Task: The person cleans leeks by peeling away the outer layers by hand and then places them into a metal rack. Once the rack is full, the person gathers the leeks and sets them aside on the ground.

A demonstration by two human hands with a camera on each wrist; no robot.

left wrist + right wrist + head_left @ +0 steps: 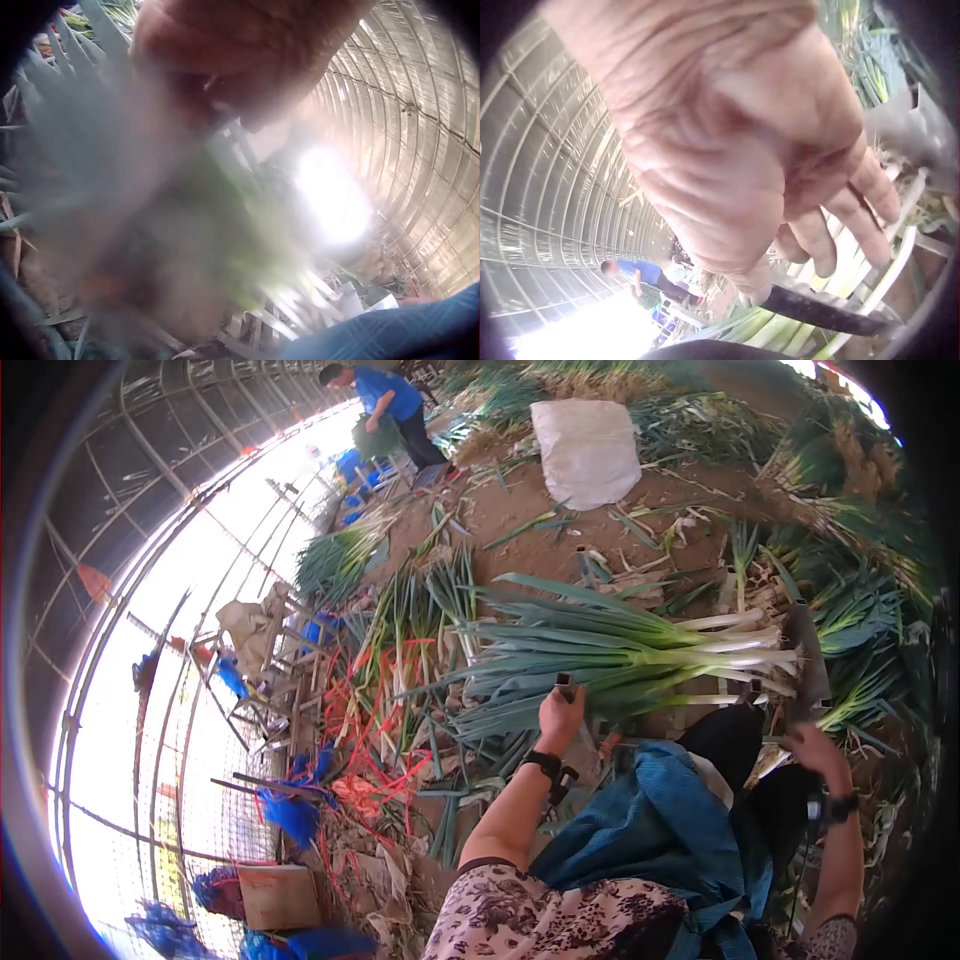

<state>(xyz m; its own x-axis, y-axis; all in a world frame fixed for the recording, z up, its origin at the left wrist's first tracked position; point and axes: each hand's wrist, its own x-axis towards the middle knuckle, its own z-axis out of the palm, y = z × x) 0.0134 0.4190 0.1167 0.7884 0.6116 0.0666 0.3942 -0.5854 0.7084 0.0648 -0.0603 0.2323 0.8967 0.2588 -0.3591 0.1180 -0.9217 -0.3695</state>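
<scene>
A thick bundle of leeks (640, 650) lies across in front of me, green leaves to the left, white stalks and roots to the right. My left hand (562, 720) is at the bundle's near side, its fingers curled round a dark square-ended post (565, 682). The left wrist view shows that hand (225, 60) blurred above the leaves. My right hand (820, 750) is near the root end, beside my knee. In the right wrist view its palm (727, 150) faces the camera and its fingers reach loosely over the white stalks. A dark flat strip (825, 311) lies by the thumb.
A metal plate (806, 660) stands at the root end. More leeks (850, 630) are piled right. Red twine (370, 710) tangles on the left. A white sack (585, 455) lies farther off, and a person in blue (390, 400) bends at the back.
</scene>
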